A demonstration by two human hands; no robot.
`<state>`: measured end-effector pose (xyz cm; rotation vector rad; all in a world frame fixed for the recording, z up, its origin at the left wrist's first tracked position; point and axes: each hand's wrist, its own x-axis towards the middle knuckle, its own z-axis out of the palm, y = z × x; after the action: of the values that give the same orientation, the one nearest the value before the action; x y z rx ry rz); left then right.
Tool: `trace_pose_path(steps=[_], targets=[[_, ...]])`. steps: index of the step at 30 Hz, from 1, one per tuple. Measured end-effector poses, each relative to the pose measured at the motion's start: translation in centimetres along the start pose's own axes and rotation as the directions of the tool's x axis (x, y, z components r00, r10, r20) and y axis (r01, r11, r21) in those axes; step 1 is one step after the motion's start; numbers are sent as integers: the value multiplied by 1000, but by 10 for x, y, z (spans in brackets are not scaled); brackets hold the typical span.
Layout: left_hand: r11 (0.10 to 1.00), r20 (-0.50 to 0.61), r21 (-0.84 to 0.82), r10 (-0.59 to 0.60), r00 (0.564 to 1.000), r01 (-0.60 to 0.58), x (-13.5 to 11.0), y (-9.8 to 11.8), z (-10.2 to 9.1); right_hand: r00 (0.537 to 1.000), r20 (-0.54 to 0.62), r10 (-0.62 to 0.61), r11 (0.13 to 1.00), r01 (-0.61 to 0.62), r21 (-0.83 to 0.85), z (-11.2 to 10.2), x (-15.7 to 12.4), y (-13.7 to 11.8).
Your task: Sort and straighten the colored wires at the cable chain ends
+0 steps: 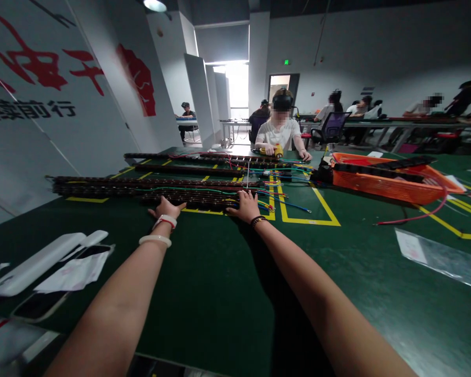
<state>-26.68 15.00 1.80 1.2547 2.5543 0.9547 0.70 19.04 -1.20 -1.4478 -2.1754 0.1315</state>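
Left of centre in the frame, a dark bundle of long strips lies lengthwise across the green table, and both hands are on it! Left hand and right hand sit apart along its near edge, probably spaced to keep it straight; whether the fingers close around it, I can't tell. Coloured wires fan out mid-frame from its right end, likely leaving their tips reachable.
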Motion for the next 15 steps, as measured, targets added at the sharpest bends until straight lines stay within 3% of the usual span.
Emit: trace_pose_path(steps=[5, 11, 15], targets=[[999, -10, 5, -32, 999, 32, 14, 4, 5, 1000, -8, 28, 999, -28, -15, 8, 13, -1], [973, -21, -225, -57, 998, 51, 32, 4, 11, 998, -12, 64, 997, -65, -51, 15, 19, -10], [953, 5, -291, -88, 996, 86, 34, 6, 10, 998, -57, 15, 995, -20, -95, 0, 32, -3]])
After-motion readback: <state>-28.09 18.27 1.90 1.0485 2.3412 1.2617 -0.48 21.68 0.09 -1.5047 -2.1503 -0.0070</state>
